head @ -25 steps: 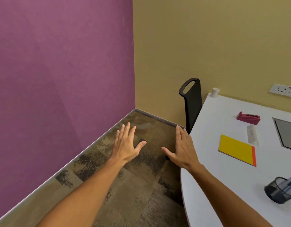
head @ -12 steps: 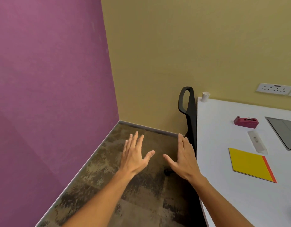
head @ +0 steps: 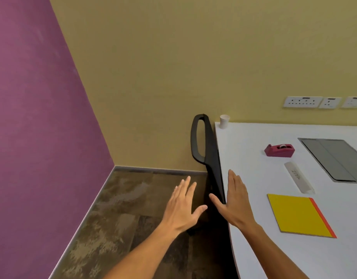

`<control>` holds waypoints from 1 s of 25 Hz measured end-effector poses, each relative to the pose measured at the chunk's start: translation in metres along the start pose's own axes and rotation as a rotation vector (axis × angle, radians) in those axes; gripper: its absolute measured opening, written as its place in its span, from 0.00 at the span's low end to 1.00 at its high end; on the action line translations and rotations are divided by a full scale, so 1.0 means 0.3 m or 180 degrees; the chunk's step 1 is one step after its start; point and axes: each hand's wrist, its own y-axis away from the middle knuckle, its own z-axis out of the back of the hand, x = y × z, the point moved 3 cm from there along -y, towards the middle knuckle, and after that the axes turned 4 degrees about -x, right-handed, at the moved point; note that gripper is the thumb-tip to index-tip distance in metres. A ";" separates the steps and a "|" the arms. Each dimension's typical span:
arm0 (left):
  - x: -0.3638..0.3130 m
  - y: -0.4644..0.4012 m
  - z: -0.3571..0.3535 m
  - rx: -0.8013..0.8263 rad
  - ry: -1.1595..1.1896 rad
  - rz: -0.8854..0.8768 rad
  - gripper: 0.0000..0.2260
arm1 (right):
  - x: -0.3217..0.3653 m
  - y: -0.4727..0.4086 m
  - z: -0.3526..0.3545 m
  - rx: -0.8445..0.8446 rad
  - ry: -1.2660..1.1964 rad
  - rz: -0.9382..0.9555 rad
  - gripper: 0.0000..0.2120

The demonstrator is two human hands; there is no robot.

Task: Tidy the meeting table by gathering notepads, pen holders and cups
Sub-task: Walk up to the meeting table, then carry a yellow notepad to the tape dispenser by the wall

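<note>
Over the counter (head: 254, 150) edge, my left hand (head: 182, 208) and right hand (head: 234, 202) hover spread flat, holding nothing, near the notepad (head: 298, 215).

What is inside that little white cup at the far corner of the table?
The white cup stands upright on the table, seen from the side. Its rim hides the inside, so any contents cannot be seen.

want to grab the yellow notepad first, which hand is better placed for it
Probably the right hand: it is open over the table edge, with the notepad just beyond it. The left hand, also open, hangs over the floor, off the table.
</note>
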 end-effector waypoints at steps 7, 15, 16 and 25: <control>-0.161 -0.328 -0.117 0.0343 0.0485 -0.0645 0.35 | -0.177 -0.106 0.020 -0.0300 0.0142 -0.0596 0.49; -0.197 -0.617 -0.330 0.1040 0.0678 -0.1338 0.36 | -0.350 -0.132 -0.001 -0.0780 0.0293 -0.1769 0.47; -0.209 -0.649 -0.351 0.1115 0.0718 -0.1429 0.35 | -0.358 -0.134 -0.008 -0.0872 0.0274 -0.1926 0.47; -0.353 -0.745 -0.571 0.1780 0.0751 -0.1918 0.34 | -0.373 -0.023 -0.056 -0.1315 0.0187 -0.3064 0.45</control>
